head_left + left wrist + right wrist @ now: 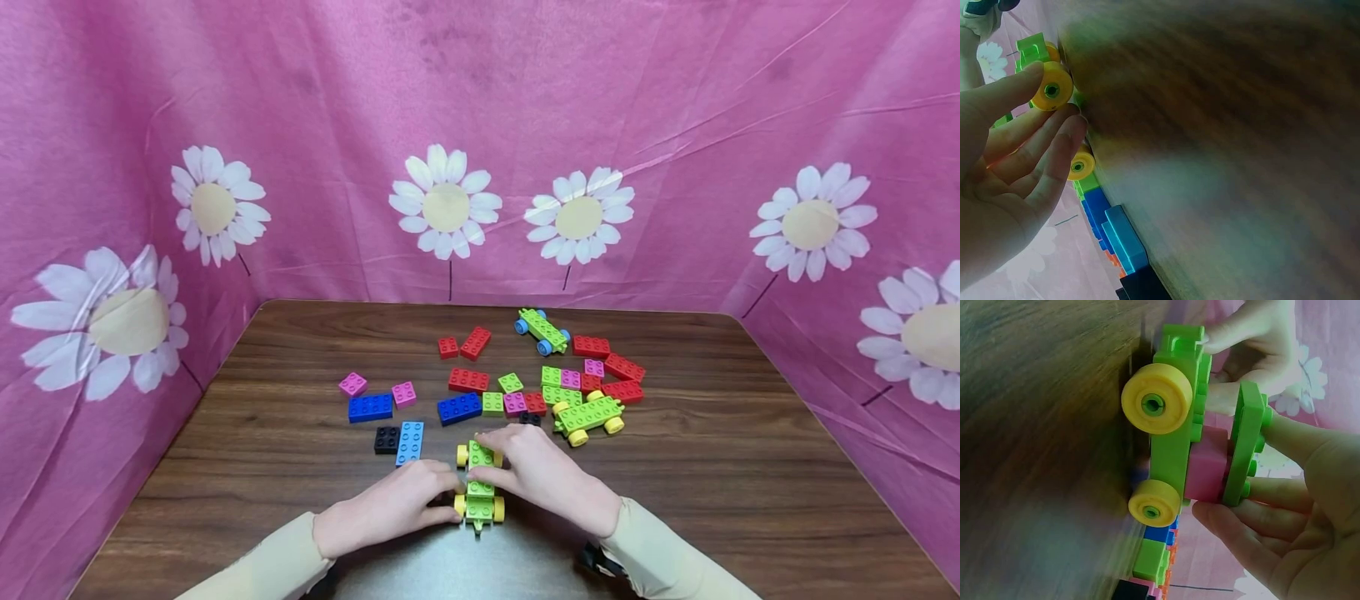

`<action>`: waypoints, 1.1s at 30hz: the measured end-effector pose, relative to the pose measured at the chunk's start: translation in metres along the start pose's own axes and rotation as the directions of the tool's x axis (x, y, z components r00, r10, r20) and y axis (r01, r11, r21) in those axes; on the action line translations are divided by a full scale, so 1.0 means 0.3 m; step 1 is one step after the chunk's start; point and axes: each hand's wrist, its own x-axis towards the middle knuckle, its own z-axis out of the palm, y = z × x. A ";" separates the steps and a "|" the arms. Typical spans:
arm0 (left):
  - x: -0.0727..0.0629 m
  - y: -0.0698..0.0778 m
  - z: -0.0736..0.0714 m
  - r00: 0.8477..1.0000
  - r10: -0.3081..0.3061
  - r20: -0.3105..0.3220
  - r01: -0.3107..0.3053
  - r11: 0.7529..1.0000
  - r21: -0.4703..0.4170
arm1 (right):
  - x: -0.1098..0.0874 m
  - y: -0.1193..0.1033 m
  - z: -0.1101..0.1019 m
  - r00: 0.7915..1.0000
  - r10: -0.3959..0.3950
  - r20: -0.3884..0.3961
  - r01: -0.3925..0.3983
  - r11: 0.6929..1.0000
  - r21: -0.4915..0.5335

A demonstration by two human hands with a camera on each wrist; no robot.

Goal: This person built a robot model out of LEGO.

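Observation:
In front of the person stands a lime-green wheeled car base (480,510) with yellow wheels. The left hand (401,508) grips it near its front end; in the left wrist view the thumb and fingers lie around a yellow wheel (1054,94). A pink brick (1208,465) sits on the base's studs toward the far end, hidden from above in the head view. Over the pink brick, the right hand (543,475) holds a flat lime-green brick (1244,444) between thumb and fingers. That flat brick looks slightly tilted against the pink one.
Beyond the hands lie loose red, pink, green and dark blue bricks (460,408). A light blue brick (409,442) and a black brick (386,440) lie left. Another yellow-wheeled base (588,417) stands right, a blue-wheeled base (543,330) farther back. Pink flowered cloth (510,275) surrounds the table.

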 end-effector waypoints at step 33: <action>0.000 0.018 -0.006 0.998 -0.057 0.016 0.057 0.998 -0.028 | -0.015 0.019 0.011 0.999 0.031 0.043 -0.034 0.997 0.064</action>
